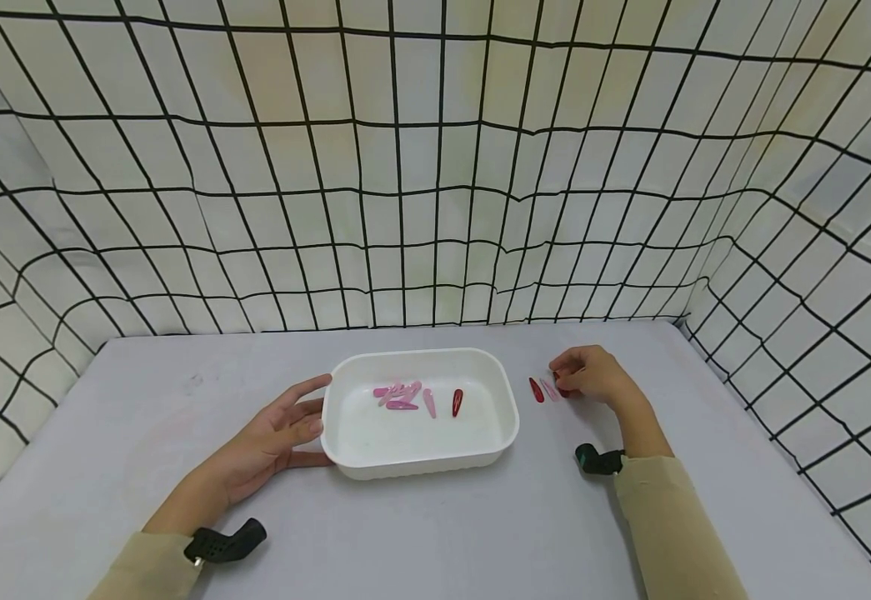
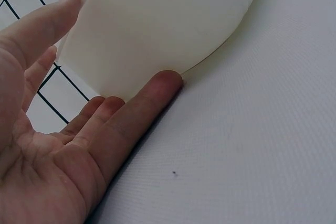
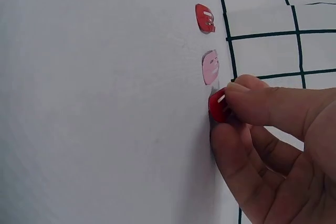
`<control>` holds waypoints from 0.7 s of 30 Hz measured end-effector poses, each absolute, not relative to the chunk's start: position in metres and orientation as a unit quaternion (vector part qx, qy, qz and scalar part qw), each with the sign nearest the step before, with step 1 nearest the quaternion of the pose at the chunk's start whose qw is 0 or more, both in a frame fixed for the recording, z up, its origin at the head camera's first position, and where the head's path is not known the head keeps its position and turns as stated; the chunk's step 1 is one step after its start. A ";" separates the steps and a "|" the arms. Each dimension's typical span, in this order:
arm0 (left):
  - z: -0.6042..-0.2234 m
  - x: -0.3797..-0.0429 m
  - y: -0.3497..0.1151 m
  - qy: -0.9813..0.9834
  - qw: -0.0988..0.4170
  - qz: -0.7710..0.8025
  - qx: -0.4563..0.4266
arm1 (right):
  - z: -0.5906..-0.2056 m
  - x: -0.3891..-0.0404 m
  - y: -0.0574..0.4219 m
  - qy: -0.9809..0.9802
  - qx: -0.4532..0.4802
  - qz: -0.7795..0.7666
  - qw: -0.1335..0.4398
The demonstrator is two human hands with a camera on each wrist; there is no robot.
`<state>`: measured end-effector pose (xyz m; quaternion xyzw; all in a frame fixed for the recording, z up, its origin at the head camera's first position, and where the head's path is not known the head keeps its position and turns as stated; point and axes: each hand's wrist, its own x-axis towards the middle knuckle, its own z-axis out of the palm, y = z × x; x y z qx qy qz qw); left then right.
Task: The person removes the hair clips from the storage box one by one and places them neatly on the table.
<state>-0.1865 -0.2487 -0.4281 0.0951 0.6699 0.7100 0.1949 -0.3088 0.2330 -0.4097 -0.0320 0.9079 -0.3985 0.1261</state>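
A white plastic tray (image 1: 420, 450) holds several pink hair clips (image 1: 402, 406) and one red hair clip (image 1: 457, 402). At its left end, my left hand (image 1: 285, 437) touches the outer wall with fairly straight, spread fingertips (image 2: 165, 82). Right of the tray, my right hand (image 1: 593, 377) pinches a red snap hair clip (image 3: 216, 106) between thumb and fingers, close to the tabletop. Beside that hand lie another red hair clip (image 1: 536, 390) and a pink hair clip (image 3: 210, 67). The fingers partly cover the pinched clip.
The table (image 1: 435, 542) has a white cover. A black grid (image 1: 420, 200) over white sheeting rises along its back and sides. Dark straps with camera mounts (image 1: 225, 542) sit on both wrists.
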 end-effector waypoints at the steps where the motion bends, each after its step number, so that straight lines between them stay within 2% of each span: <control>1: -0.428 -0.187 -0.249 0.669 0.195 0.710 0.096 | -0.409 -0.309 0.233 0.910 -0.031 -0.395 0.126; 14: -0.428 -0.187 -0.250 0.664 0.196 0.714 0.100 | -0.407 -0.309 0.231 0.926 -0.033 -0.359 0.117; 21: -0.428 -0.186 -0.249 0.664 0.196 0.715 0.098 | -0.394 -0.301 0.219 0.934 -0.077 -0.342 0.063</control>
